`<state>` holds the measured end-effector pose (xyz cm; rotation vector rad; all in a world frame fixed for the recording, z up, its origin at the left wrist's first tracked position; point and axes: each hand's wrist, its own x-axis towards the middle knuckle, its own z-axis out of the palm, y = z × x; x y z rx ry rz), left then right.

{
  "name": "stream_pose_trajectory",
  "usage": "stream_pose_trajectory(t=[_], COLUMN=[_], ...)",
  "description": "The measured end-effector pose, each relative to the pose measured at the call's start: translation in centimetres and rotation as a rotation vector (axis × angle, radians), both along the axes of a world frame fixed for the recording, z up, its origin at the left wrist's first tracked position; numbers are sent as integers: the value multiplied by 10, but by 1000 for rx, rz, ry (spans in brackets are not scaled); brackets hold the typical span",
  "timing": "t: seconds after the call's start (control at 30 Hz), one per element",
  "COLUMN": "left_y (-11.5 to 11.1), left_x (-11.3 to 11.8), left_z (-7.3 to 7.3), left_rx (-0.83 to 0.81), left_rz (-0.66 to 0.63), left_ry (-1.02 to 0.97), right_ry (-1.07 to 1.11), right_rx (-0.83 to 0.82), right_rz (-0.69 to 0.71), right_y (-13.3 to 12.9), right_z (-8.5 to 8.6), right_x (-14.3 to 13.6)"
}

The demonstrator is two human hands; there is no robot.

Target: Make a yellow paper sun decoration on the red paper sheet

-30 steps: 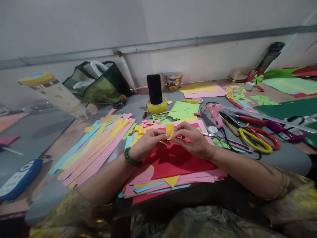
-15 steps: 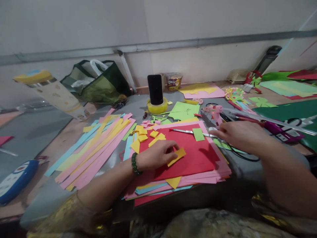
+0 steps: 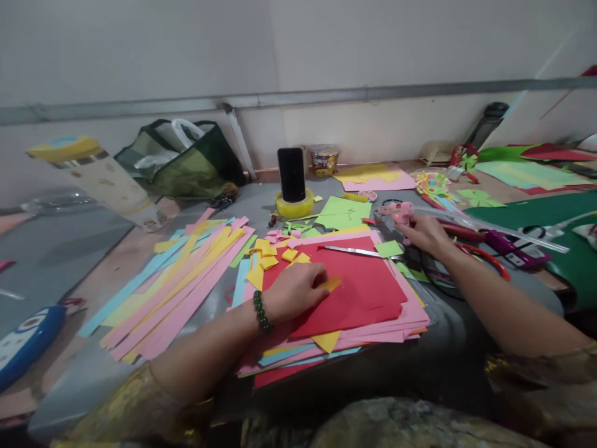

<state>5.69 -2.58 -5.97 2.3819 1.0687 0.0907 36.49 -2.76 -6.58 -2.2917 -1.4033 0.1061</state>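
Note:
Over the red paper (image 3: 368,286) on a stack of coloured sheets, my left hand (image 3: 303,287) pinches a small yellow paper piece (image 3: 332,284). My right hand (image 3: 422,235) is wrapped round the handle of a pink glue gun (image 3: 396,213), at the right of the stack. A silver metal tool (image 3: 349,251) lies across the upper red sheet, and a green paper piece (image 3: 388,249) rests on it. Small folded yellow pieces (image 3: 267,252) are scattered by the upper left corner of the stack.
Coloured paper strips (image 3: 177,280) fan out at the left. A phone (image 3: 291,174) stands in a yellow tape roll (image 3: 295,204) behind the stack. A tall cup (image 3: 109,183) and a green bag (image 3: 191,158) are at the back left; red-handled scissors (image 3: 497,264) lie right.
My right hand has moved from the metal tool up to the glue gun and closed on it. In my left hand the yellow piece has turned and now shows less.

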Motion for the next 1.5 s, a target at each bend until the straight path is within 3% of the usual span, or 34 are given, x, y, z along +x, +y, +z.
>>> stream_pose_trajectory(t=[0.2,0.3,0.4,0.5,0.6,0.73,0.87,1.2,1.37,1.5], left_y=[6,10,15,19,20,20,21,21,21,21], left_x=[-2,-2,-4,-5,-5,-6,-5,-6,-6,-6], left_z=[0,1,0,-2,-4,-5,-5,-7,-6,-7], left_rx=[-86,-60,-86,-110,-87,-75,-87,-64,-78,-75], left_rz=[100,121,87,77,88,83,106,86,92,88], left_ry=[-53,-70,-101,-130,-134,-120,-103,-119,-128,-137], right_ry=[107,232,322,369,356,241,190,179,211,238], right_rx=[416,502,441,230,-4,-251,-343,-428,-294,-327], right_rz=[-61,61,364,705,864,851,867,889,862,878], right_y=[-14,-29,-44,-55,-61,-62,-57,-56,-53,-53], right_z=[12,23,34,40,38,33,31,35,32,32], right_x=[2,-8,-25,-42,-52,-59,-66,-69,-71,-70])
